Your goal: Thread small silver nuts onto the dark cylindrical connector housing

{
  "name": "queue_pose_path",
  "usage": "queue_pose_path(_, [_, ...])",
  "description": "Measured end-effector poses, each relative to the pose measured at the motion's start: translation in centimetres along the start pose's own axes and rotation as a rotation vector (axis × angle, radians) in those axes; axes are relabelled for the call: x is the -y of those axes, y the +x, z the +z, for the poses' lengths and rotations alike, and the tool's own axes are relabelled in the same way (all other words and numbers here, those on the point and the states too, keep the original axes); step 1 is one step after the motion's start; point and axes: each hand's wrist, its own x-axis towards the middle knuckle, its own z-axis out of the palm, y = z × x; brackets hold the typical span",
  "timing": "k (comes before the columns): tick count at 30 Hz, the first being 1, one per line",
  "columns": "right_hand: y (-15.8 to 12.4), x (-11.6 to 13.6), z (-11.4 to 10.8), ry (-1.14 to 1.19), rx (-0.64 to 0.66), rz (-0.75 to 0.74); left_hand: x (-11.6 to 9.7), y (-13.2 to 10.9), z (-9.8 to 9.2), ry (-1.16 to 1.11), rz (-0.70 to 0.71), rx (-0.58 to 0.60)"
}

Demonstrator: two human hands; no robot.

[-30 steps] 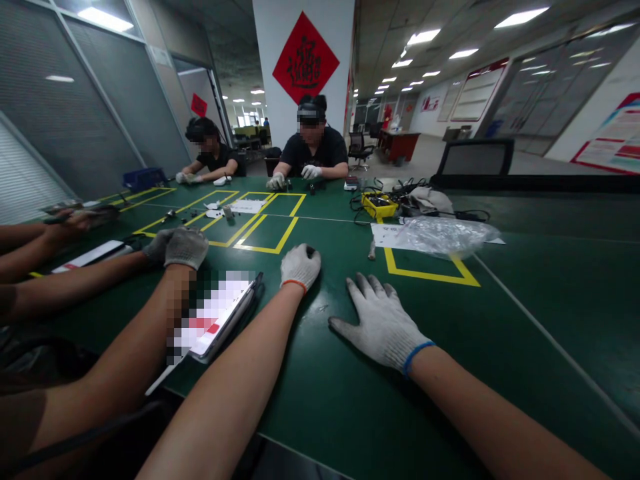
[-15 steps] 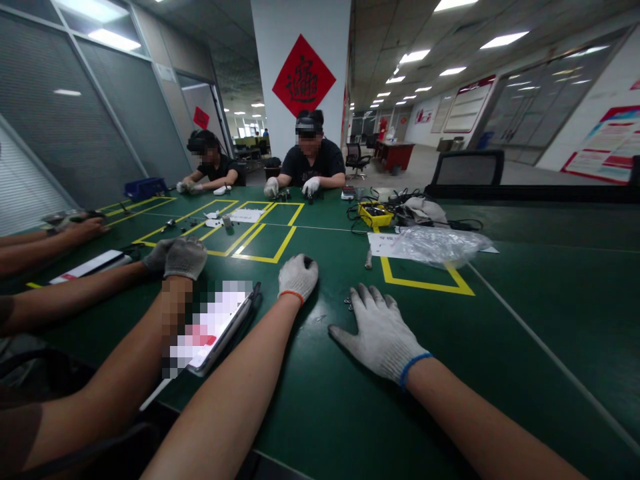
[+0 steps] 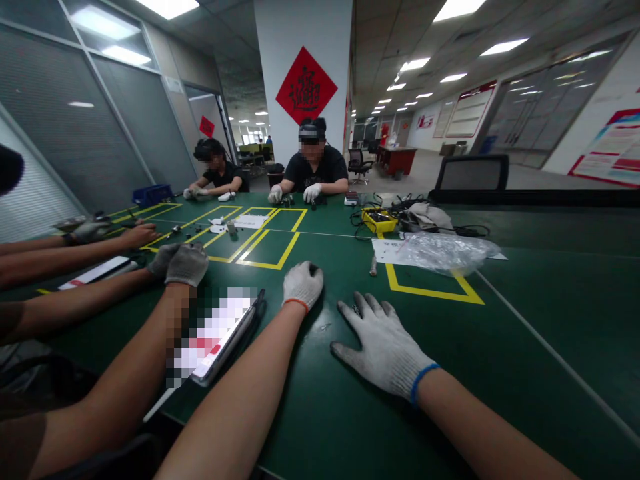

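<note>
My left hand (image 3: 303,285), in a white knitted glove with an orange cuff, is closed above the green table (image 3: 300,427). Its fingers curl away from view, so whatever they may hold is hidden. To its right my right hand (image 3: 383,347), gloved with a blue cuff, lies with fingers spread and palm down. Small metal parts (image 3: 356,310) show between its index and middle fingers, mostly covered; their kind is too small to tell. A short metal cylinder-like piece (image 3: 373,265) lies beyond the right hand.
On my left, a co-worker's gloved hands (image 3: 185,262) are near a tablet (image 3: 230,340). A clear plastic bag (image 3: 445,252), a yellow tray (image 3: 379,220) and cables lie at the back right. Yellow tape (image 3: 435,293) marks the table. Two people sit opposite.
My right hand has shifted slightly, and its fingers now cover more of the small metal parts. My left hand stays closed. The whole view has tipped a little upward.
</note>
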Motion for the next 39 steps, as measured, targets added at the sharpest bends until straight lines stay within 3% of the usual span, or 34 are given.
queue_pose_path(21, [-0.1,-0.1,0.5,-0.049,-0.027,-0.024,-0.2,-0.4,-0.3,0.001,0.006,-0.002])
queue_pose_path(28, [-0.1,-0.1,0.5,-0.047,-0.070,-0.040,-0.7,-1.4,-0.2,0.118,0.200,-0.061])
queue_pose_path(34, [0.0,-0.2,0.6,-0.044,-0.088,-0.035,-0.4,-1.5,-0.5,0.218,0.151,-0.081])
queue_pose_path(39, [0.0,-0.2,0.6,-0.027,-0.098,-0.033,-0.3,-1.6,-0.6,0.274,0.135,-0.017])
